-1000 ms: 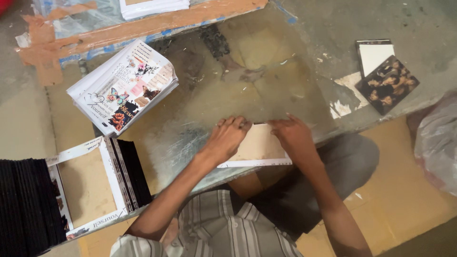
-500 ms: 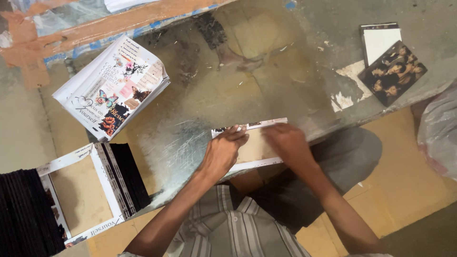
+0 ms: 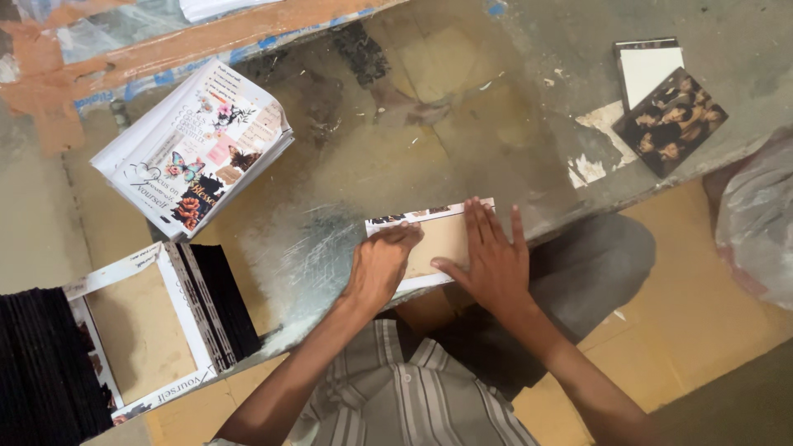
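- Head view: a tan board panel (image 3: pixel 438 239) with a white printed border lies at the near edge of the glass-topped bench (image 3: pixel 462 107).
- The left hand (image 3: pixel 382 266) is curled, fingertips pressing the panel's upper left edge; whether it pinches the border I cannot tell.
- The right hand (image 3: pixel 494 258) lies flat and open on the panel's right half, fingers spread, gripping nothing.
- A stack of printed sheets (image 3: pixel 194 149) sits well apart at the far left.
- A finished cover (image 3: pixel 140 334) lies by a black stack (image 3: pixel 41 372) at lower left.
- A dark photo card (image 3: pixel 671 120) rests at far right, over a white card (image 3: pixel 651 70).
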